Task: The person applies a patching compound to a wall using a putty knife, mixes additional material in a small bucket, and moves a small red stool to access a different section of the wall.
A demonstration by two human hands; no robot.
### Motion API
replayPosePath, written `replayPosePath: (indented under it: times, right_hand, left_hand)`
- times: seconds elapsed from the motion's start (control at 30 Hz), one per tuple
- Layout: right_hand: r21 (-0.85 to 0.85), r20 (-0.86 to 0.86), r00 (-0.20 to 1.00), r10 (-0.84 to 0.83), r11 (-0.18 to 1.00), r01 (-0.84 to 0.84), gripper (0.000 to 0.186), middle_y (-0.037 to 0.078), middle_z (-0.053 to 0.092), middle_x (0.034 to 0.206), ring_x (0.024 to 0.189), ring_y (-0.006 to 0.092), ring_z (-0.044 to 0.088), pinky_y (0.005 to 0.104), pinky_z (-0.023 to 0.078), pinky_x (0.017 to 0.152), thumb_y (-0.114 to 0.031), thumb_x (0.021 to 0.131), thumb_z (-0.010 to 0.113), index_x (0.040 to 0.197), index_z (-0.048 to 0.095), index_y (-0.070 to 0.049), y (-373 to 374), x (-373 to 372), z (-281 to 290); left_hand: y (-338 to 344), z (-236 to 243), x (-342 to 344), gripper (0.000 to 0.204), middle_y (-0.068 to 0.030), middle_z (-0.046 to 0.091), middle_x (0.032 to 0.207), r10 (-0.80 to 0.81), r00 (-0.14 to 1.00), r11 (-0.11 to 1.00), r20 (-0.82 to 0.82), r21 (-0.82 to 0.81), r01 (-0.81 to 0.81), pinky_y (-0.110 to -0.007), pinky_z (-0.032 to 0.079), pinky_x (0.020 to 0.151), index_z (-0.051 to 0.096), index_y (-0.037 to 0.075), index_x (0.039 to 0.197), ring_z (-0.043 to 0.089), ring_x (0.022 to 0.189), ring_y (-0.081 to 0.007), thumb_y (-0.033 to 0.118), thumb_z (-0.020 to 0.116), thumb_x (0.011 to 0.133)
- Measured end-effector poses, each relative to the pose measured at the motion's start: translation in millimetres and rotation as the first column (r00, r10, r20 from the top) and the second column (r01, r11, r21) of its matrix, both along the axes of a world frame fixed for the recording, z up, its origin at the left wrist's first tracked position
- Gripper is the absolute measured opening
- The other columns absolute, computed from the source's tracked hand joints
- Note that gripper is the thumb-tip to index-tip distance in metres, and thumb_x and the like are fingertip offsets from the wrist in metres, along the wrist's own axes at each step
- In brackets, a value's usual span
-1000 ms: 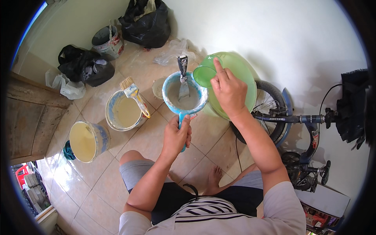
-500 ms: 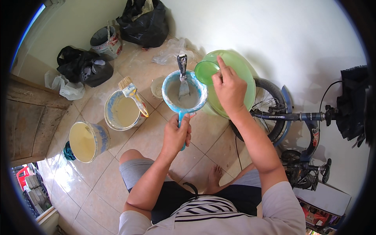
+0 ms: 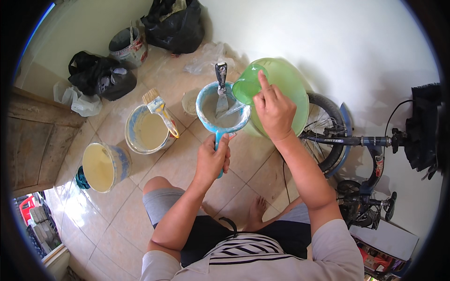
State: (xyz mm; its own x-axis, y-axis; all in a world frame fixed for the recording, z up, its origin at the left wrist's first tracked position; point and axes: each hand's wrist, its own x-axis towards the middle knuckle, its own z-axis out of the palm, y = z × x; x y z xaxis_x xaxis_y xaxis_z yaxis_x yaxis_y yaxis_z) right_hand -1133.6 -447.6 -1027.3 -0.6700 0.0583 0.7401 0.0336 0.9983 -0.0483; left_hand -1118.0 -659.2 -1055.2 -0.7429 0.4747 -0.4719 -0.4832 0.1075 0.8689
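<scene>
My left hand [image 3: 213, 157] is closed round the handle of a blue water dipper [image 3: 200, 114], crusted white at the rim. Inside it are greyish-white contents [image 3: 230, 120] and a putty knife [image 3: 221, 91], its black handle leaning on the far rim. My right hand [image 3: 275, 110] grips a green translucent plastic cup [image 3: 247, 86], index finger stretched along it. The cup tips toward the dipper's right side, and a clear stream of water [image 3: 232, 110] runs from it into the dipper. Behind the cup stands a large light-green tub [image 3: 295, 100].
Left are a bucket [image 3: 133, 146] with a paintbrush [image 3: 161, 111] across its rim and another bucket [image 3: 123, 166] of pale liquid. Black bags [image 3: 173, 30] and a stained pail [image 3: 133, 54] stand along the far wall. A bicycle [image 3: 349, 140] leans at right.
My right hand has tilted the green cup further over the dipper, and water now pours out of it. The left hand keeps its hold on the dipper's handle, almost unmoved.
</scene>
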Motion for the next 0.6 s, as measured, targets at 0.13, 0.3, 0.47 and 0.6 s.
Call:
replayPosePath:
  times: [0.13, 0.3, 0.47, 0.6]
  right_hand:
    - [-0.268, 0.004, 0.998, -0.064, 0.961, 0.063, 0.046, 0.006, 0.061, 0.070, 0.053, 0.0222, 0.057, 0.0351, 0.048, 0.051, -0.007, 0.080, 0.066, 0.126, 0.069, -0.008, 8, -3, -10]
    - [-0.580, 0.372, 0.909, -0.186, 0.719, 0.384, 0.035, 0.017, 0.070, 0.081, 0.070, 0.0312, 0.068, 0.0419, 0.054, 0.067, -0.021, 0.089, 0.062, 0.117, 0.070, -0.002, 52, -7, -24]
    - [-0.129, 0.798, 0.533, -0.282, 0.784, 0.607, 0.037, 0.021, 0.073, 0.092, 0.092, 0.0359, 0.071, 0.0456, 0.055, 0.082, -0.027, 0.089, 0.058, 0.112, 0.072, -0.001, 101, -16, -94]
    - [-0.052, 0.953, 0.257, -0.158, 0.752, 0.657, 0.027, 0.019, 0.073, 0.102, 0.098, 0.0359, 0.070, 0.0471, 0.055, 0.082, -0.025, 0.091, 0.061, 0.103, 0.073, -0.004, 124, -25, -136]
  left_hand:
    - [-2, -1, 0, 0.039, -0.0044, 0.055, 0.066, 0.003, 1.000, 1.000, 0.016, -0.004, -0.003, -0.027, 0.038, 0.036, 0.056, -0.003, 0.099, 0.051, 0.041, -0.0111, 0.036, 0.053, 0.104]
    - [-6, -2, 1, 0.040, -0.0044, 0.055, 0.065, 0.020, 1.000, 1.000, 0.011, -0.013, -0.020, -0.027, 0.038, 0.036, 0.056, -0.005, 0.102, 0.051, 0.041, -0.0111, 0.036, 0.053, 0.104]
    - [-12, 6, 3, 0.039, -0.0046, 0.055, 0.064, -0.005, 1.000, 0.999, -0.031, -0.049, 0.004, -0.027, 0.038, 0.036, 0.054, -0.003, 0.097, 0.050, 0.040, -0.0109, 0.034, 0.054, 0.104]
    - [-19, 17, 7, 0.037, -0.0044, 0.055, 0.062, -0.009, 0.999, 0.999, -0.047, -0.046, 0.006, -0.028, 0.037, 0.036, 0.051, 0.001, 0.084, 0.049, 0.038, -0.0105, 0.032, 0.056, 0.104]
